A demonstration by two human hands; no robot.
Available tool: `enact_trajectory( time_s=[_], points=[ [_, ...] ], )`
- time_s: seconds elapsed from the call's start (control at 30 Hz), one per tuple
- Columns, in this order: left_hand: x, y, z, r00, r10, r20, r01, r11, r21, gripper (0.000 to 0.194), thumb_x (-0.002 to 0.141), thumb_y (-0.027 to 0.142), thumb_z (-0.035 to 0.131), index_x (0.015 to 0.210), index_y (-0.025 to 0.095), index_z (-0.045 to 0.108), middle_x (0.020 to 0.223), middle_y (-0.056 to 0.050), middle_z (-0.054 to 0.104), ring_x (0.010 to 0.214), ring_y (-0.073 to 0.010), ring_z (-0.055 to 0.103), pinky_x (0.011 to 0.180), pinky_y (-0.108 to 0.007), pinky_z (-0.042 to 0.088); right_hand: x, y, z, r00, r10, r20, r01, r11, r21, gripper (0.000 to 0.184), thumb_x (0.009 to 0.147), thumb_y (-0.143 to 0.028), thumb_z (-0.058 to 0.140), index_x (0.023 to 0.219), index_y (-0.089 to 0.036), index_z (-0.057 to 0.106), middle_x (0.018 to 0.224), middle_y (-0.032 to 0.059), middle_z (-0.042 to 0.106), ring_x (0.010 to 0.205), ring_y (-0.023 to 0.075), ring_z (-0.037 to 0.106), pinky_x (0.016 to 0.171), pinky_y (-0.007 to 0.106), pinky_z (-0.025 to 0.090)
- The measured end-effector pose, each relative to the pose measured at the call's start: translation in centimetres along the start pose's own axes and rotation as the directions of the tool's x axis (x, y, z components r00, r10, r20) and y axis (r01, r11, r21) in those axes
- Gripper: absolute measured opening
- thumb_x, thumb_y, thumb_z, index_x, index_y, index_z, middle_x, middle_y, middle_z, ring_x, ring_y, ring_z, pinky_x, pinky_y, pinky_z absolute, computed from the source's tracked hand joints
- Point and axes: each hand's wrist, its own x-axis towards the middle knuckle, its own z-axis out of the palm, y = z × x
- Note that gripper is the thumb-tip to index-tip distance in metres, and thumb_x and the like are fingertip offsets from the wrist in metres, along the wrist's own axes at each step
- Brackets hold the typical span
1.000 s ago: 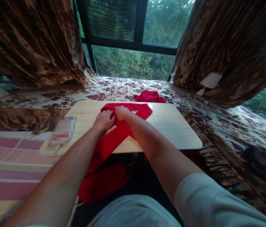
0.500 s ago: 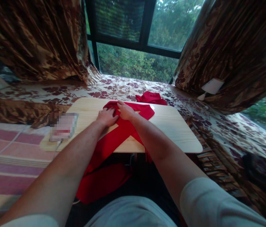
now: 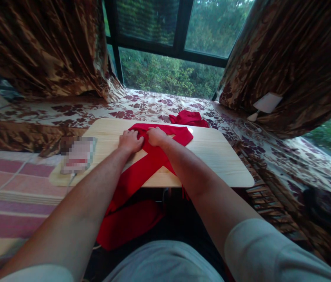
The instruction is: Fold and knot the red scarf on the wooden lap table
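A long red scarf (image 3: 162,154) lies across the small wooden table (image 3: 212,156), its strips crossing and one end hanging over the front edge toward my lap. Thin fringe-like threads dangle beside my right forearm. At the far left bend of the scarf is my left hand (image 3: 131,141), fingers curled down onto the fabric. Just to its right, my right hand (image 3: 156,136) is closed on the same part of the cloth, with its fingertips partly hidden.
A pixelated device (image 3: 78,156) with a white cable sits on the table's left side. Beyond the far edge, another crumpled red cloth (image 3: 189,118) lies on the floral window-seat cover (image 3: 141,103). A small white lamp (image 3: 268,102) stands at right. A striped bedspread (image 3: 3,188) is at left.
My left hand has moved slightly left and up along the scarf. My right hand's fingers, stretched out before, are now curled in on the cloth. The view has shifted a little.
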Motion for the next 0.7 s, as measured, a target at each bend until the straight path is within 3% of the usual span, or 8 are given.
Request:
enact_trajectory(
  time_s=[0.1, 0.23, 0.37, 0.57, 0.7],
  points=[
    [0.2, 0.3, -0.2, 0.999, 0.022, 0.049, -0.024, 0.998, 0.051, 0.05, 0.096, 0.047, 0.034, 0.122, 0.02, 0.065, 0.137, -0.015, 0.061, 0.127, -0.0376, 0.045, 0.099, -0.055, 0.042, -0.4, -0.3, -0.1, 1.0, -0.015, 0.021, 0.016, 0.999, -0.05, 0.038, 0.093, -0.018, 0.051, 0.126, -0.012, 0.068, 0.135, 0.0169, 0.064, 0.133, 0.0316, 0.05, 0.114, 0.045, 0.035],
    [0.8, 0.9, -0.7, 0.996, 0.01, 0.09, -0.018, 0.996, 0.089, 0.051, 0.095, 0.045, 0.034, 0.124, 0.016, 0.065, 0.137, -0.017, 0.06, 0.128, -0.0401, 0.044, 0.099, -0.056, 0.041, -1.4, -0.8, -0.1, 0.997, 0.045, -0.057, -0.045, 0.999, 0.003, 0.049, 0.097, -0.023, 0.049, 0.145, -0.023, 0.054, 0.154, 0.0115, 0.045, 0.131, 0.0306, 0.05, 0.111, 0.046, 0.039],
    [1.6, 1.1, -0.9, 0.996, -0.03, 0.089, 0.022, 0.997, 0.08, 0.051, 0.092, 0.041, 0.04, 0.132, 0.016, 0.06, 0.14, -0.017, 0.058, 0.128, -0.0382, 0.046, 0.1, -0.051, 0.043, -2.3, -1.5, 0.0, 0.996, 0.075, -0.037, -0.075, 0.997, 0.004, 0.043, 0.101, -0.028, 0.04, 0.14, -0.032, 0.058, 0.152, 0.0089, 0.044, 0.128, 0.0337, 0.048, 0.103, 0.052, 0.046],
    [1.9, 0.3, 0.0, 0.999, -0.046, 0.027, 0.046, 0.999, 0.021, 0.07, 0.088, 0.041, 0.046, 0.152, 0.013, 0.039, 0.147, -0.018, 0.053, 0.13, -0.038, 0.046, 0.103, -0.05, 0.043, -2.3, -1.8, 0.0, 0.993, 0.118, -0.021, -0.118, 0.993, 0.024, 0.044, 0.102, -0.032, 0.039, 0.143, -0.035, 0.055, 0.161, 0.0085, 0.031, 0.133, 0.0352, 0.044, 0.105, 0.054, 0.044],
    [2.0, 0.2, 0.3, 0.997, -0.076, 0.029, 0.077, 0.997, -0.028, 0.085, 0.085, 0.042, 0.049, 0.16, 0.011, 0.025, 0.15, -0.02, 0.051, 0.134, -0.039, 0.046, 0.105, -0.053, 0.042, -2.2, -1.8, 0.1, 0.988, 0.154, -0.02, -0.153, 0.988, 0.033, 0.044, 0.1, -0.032, 0.042, 0.141, -0.028, 0.057, 0.167, 0.0095, 0.022, 0.134, 0.0362, 0.044, 0.106, 0.054, 0.044]
  ],
)
